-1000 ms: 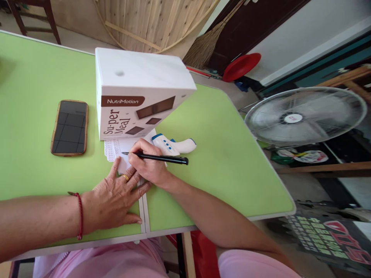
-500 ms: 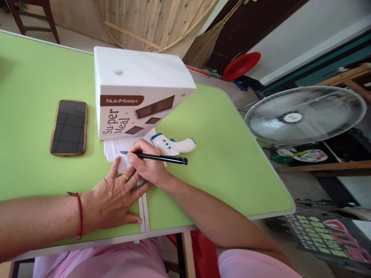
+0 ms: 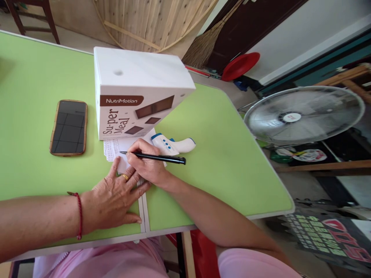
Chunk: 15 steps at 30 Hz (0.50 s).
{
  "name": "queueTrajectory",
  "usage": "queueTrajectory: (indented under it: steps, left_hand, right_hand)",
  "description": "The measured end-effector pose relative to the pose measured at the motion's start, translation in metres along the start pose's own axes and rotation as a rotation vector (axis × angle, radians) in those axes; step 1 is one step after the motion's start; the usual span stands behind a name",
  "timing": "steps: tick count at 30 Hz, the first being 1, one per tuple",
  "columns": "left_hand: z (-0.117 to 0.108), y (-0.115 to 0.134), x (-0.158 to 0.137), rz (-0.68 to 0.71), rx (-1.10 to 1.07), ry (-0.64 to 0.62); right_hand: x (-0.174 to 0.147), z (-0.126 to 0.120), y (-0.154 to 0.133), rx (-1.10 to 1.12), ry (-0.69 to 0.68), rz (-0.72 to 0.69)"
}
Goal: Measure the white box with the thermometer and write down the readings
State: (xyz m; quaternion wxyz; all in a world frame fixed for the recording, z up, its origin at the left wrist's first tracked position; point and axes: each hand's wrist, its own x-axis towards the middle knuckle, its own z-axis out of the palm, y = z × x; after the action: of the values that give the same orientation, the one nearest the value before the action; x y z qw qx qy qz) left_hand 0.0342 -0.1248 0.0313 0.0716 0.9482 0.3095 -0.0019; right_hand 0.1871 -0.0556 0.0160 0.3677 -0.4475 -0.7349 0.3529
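Note:
My right hand [image 3: 147,164] grips a black pen [image 3: 159,157], its tip touching a sheet of white paper [image 3: 124,145]. Small handwriting covers the sheet's left part. Flat on the paper's near edge and the table lies my left hand [image 3: 113,197], fingers spread, with a gold ring and a red cord bracelet. Just beyond the paper stands a white box [image 3: 121,119] printed "NutriMotion Su-per Meal", hiding the sheet's far end. A white and blue infrared thermometer [image 3: 174,145] lies beside my right hand, partly over the paper.
A smartphone [image 3: 68,127] in a brown case lies left of the box on the green table [image 3: 226,154]. Off the table's right side stands a large fan [image 3: 304,114]. Farther back are a straw broom [image 3: 203,48], a red basin [image 3: 241,66] and a dark wooden stool [image 3: 34,17].
The pen's back end has tilted very slightly, its tip staying at about the same spot on the paper. My left hand and the other things on the table keep their places.

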Motion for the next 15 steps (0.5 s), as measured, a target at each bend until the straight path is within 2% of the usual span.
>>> queueTrajectory:
  steps: [4, 7, 10, 13, 15]
  left_hand:
    - [-0.001, 0.0, 0.001, -0.002, -0.012, -0.025]
    - [-0.001, 0.001, 0.002, -0.003, -0.012, -0.028]
    - [0.003, 0.001, 0.002, 0.006, -0.005, -0.013]
    - [0.007, -0.002, 0.001, 0.028, 0.015, 0.034]
    - [0.008, -0.007, 0.002, 0.064, 0.037, 0.101]
  right_hand:
    - [-0.002, 0.0, 0.002, -0.042, 0.005, -0.02]
    - [-0.004, -0.005, 0.002, -0.091, 0.077, -0.115]
    - [-0.005, -0.017, -0.002, -0.238, 0.145, -0.346]
    - [-0.004, -0.033, -0.011, -0.479, 0.176, -0.605]
    - [-0.005, -0.044, -0.018, -0.662, 0.117, -0.663]
